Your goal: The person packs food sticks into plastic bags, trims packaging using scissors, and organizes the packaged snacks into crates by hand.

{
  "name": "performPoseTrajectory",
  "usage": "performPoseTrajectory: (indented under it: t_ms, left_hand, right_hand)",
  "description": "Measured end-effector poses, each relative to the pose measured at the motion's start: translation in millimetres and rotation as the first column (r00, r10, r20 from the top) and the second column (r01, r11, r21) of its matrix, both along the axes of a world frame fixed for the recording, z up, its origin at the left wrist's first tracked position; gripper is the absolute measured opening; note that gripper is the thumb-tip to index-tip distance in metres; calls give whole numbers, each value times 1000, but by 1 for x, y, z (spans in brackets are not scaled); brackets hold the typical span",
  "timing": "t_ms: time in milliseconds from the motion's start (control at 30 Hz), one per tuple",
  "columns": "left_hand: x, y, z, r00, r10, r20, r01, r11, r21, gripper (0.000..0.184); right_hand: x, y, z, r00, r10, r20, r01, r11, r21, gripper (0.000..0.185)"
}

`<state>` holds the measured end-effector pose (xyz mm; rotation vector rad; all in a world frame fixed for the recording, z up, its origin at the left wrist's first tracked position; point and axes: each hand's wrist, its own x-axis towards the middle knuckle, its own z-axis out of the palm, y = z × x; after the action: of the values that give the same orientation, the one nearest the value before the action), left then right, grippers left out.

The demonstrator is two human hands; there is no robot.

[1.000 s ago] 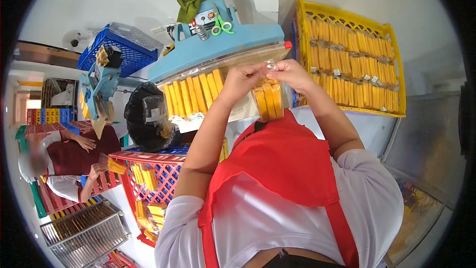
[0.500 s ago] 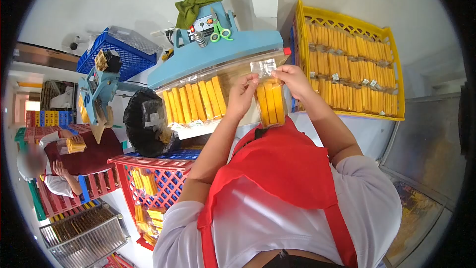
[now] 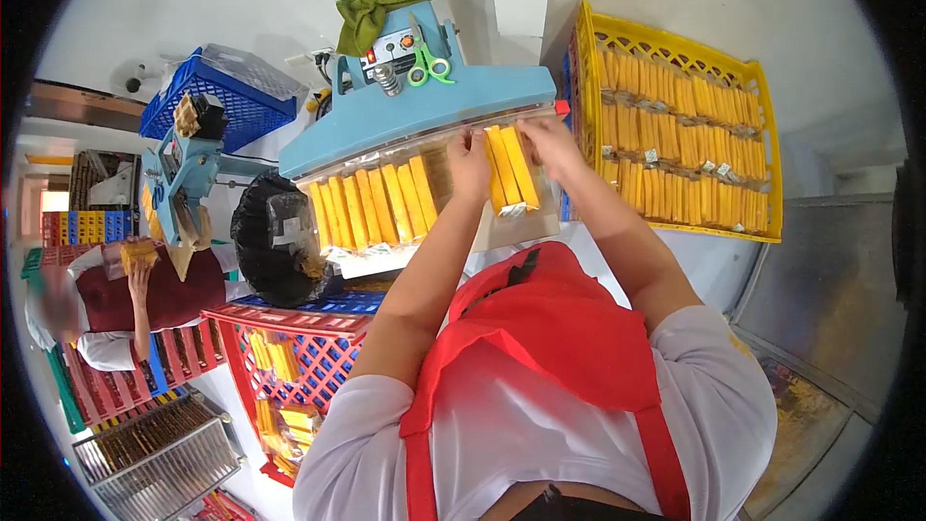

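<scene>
A clear plastic pack of yellow sticks [image 3: 511, 169] lies on the shelf of a light-blue impulse sealer [image 3: 424, 101], its upper end at the sealing bar. My left hand [image 3: 470, 166] is closed at the pack's left upper edge, fingertips near the bar. At its right upper corner my right hand [image 3: 552, 147] pinches the plastic. The bag's top edge is hidden by the bar and my fingers. To the left on the same shelf rests a row of similar packs [image 3: 371, 203], tops under the bar.
A yellow crate [image 3: 774, 145] of filled packs stands at right. A black-lined bin [image 3: 258, 236] and a red crate [image 3: 231, 347] with more packs are at left. Scissors [image 3: 426, 63] and a green cloth [image 3: 381, 12] sit on the sealer. A co-worker [image 3: 121, 294] holds a pack beyond.
Both hands have carried the pack up and forward from near my apron onto the sealer shelf, beside the row. The co-worker has shifted their arm and pack.
</scene>
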<state>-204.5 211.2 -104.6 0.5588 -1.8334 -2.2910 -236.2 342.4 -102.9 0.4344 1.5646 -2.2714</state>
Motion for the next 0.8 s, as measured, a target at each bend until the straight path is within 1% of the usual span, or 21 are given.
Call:
performPoseTrajectory:
  t_ms: [33, 67, 100, 133, 200, 233, 300, 333, 367, 400, 433, 500, 567, 600, 633, 667, 700, 733, 800]
  left_hand:
    - [-2, -1, 2, 1000, 3, 3, -3, 1000, 4, 23]
    - [-3, -1, 4, 1000, 9, 23, -8, 997, -72, 23]
    - [-1, -1, 2, 999, 18, 45, -11, 989, -148, 23]
    - [0, 0, 1, 999, 23, 49, -16, 989, -145, 23]
    - [-1, -2, 7, 989, 63, 134, -36, 980, -194, 24]
    - [1, -3, 13, 989, 69, 131, -42, 979, -199, 24]
    - [12, -2, 27, 983, 177, 48, -169, 975, -144, 29]
    - [21, -5, 35, 982, 183, 50, -174, 974, -145, 29]
    - [33, -13, 43, 997, 70, -41, -80, 909, -408, 28]
    - [45, -23, 50, 993, -66, -95, -11, 762, -647, 26]
    - [56, -35, 56, 994, -59, -91, -15, 758, -652, 26]
    - [81, -65, 68, 980, -165, -107, 32, 670, -742, 23]
    - [106, -97, 82, 984, -86, -158, -61, 668, -742, 22]
    - [132, -127, 89, 993, 38, -112, -108, 663, -741, 20]
    - [145, -149, 79, 990, 102, -95, -140, 735, -663, 19]
    - [160, -164, 79, 982, 153, -115, -190, 713, -675, 19]
    - [175, -178, 77, 973, 210, -95, -215, 678, -703, 19]
    - [190, -194, 71, 958, 285, -42, -226, 655, -721, 18]
    - [223, -219, 65, 939, 343, -23, -227, 567, -792, 17]
  right_hand:
    - [13, -1, -2, 993, 94, -77, -87, 992, 90, 23]
    - [23, -1, -3, 971, 194, -142, -166, 968, 185, 31]
    - [31, -3, -3, 971, 199, -134, -172, 967, 188, 31]
    - [35, -7, -2, 976, 156, -153, -140, 984, 112, 33]
    - [39, -16, 3, 979, 65, -191, -76, 996, -50, 38]
    - [41, -20, 7, 979, 70, -194, -82, 995, -56, 38]
    - [45, -25, 15, 990, 6, -141, -21, 995, -100, 38]
    - [46, -27, 14, 990, 12, -139, -26, 995, -101, 38]
    - [47, -31, 13, 986, 10, -165, -22, 997, -71, 41]
    - [48, -36, 13, 982, 9, -191, -18, 999, -43, 44]
    - [49, -41, 12, 982, 16, -188, -25, 998, -49, 44]
    - [52, -54, 12, 991, -40, -131, 34, 998, -48, 45]
    - [53, -61, 10, 991, -7, -134, -4, 997, -79, 46]
    - [54, -68, 10, 990, 27, -139, -41, 994, -102, 47]
    - [53, -71, 8, 990, 36, -138, -50, 993, -104, 47]
    - [53, -74, 6, 989, 46, -144, -55, 996, -63, 47]
    - [53, -75, 4, 987, 57, -150, -60, 998, -22, 47]
    - [53, -76, 4, 986, 66, -152, -71, 997, -22, 47]
    - [54, -75, 6, 975, 80, -206, -89, 995, -36, 45]
